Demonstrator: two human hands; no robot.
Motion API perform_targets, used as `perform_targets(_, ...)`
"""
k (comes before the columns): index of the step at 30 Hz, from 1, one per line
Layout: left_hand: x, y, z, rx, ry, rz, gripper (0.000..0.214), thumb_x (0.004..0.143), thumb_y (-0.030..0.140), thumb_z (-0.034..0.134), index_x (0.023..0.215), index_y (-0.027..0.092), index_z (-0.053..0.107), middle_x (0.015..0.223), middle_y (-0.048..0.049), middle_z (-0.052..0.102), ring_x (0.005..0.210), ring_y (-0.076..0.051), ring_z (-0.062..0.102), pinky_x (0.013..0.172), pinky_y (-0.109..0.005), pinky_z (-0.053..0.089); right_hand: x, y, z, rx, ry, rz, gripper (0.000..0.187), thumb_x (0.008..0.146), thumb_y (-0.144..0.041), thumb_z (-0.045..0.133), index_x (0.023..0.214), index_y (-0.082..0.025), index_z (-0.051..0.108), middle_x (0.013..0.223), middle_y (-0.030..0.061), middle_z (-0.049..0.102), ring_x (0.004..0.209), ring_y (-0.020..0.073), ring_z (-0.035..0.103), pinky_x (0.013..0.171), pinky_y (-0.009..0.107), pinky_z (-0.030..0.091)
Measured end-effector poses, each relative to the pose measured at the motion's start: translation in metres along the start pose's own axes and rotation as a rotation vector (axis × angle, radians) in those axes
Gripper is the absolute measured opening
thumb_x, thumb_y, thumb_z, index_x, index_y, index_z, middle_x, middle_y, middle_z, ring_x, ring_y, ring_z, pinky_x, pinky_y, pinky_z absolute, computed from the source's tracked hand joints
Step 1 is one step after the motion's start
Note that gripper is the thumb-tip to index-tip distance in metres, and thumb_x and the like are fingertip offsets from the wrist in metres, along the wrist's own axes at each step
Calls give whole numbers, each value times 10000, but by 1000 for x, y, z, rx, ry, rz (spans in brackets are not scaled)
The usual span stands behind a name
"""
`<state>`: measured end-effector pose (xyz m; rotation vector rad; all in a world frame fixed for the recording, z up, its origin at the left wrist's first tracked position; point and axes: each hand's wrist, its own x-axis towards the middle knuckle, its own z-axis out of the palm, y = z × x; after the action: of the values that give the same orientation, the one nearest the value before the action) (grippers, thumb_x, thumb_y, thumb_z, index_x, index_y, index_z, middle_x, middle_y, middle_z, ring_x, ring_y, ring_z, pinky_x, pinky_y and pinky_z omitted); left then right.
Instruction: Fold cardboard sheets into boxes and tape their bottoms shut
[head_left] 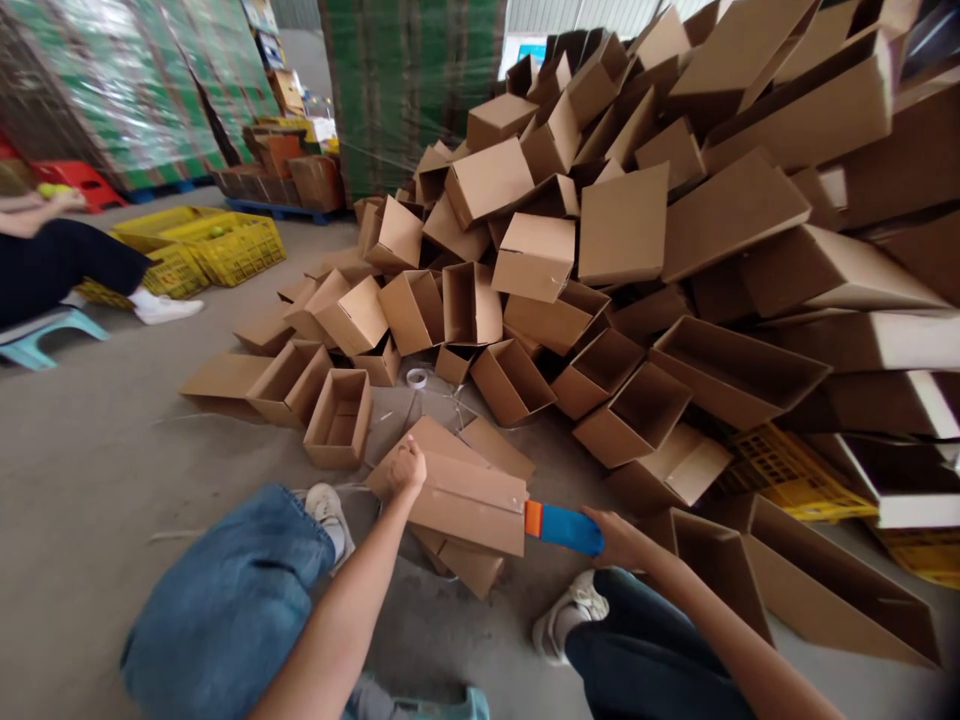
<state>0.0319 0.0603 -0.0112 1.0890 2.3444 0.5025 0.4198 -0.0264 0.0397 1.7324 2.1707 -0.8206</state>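
Seeing a bare grey concrete floor (97, 470), dusty, with thin strips of scrap lying about. A huge heap of open brown cartons (622, 230) is spilling from the right and filling most of the view. A yellow crate (780, 470) is showing under its lower edge.

I am sitting low, knees apart in jeans. My left hand (407, 466) is curling its fingers over the top corner of a flattened carton (469, 497), gripping it. The carton is lying on the floor between my feet, on top of a few other flat ones.

My right hand (616, 538) is closing around a blue tool (564, 527); its orange end is touching the carton's right edge.

A small tape roll (416, 378) is lying on the floor just beyond, near the foot of the heap.

At far left another person (52, 265) is sitting on a pale blue stool (34, 335) beside yellow crates (225, 245). Film-wrapped green pallet stacks (412, 70) are standing along the back.
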Motion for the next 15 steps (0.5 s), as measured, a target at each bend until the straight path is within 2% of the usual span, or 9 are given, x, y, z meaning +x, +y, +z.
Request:
perform_targets(4,-3,1,-2,39,42,-17,783,941,526,146,941,21,744,987,-287,698,980,-374,663,827,-440,481,2,-1,-2,-35,-36,36,661,562,-198,706,1204,-189,550,1115,132,652,1069,319,599,850,359,464)
perform_targets(9,-4,2,-5,42,47,-19,772,946,513,157,939,15,748,967,-288,700,955,-371,671,816,-438,482,9,4,5,-60,-75,78,649,558,-187,713,1189,-172,563,1117,146,649,1052,340,613,818,379,484)
perform_targets(15,-4,2,-4,12,34,-12,725,955,485,170,998,42,742,982,-270,704,971,-369,668,816,-434,481,11,1,3,-66,-105,119,761,534,-146,743,1263,-183,531,1162,150,636,1063,325,612,841,379,487)
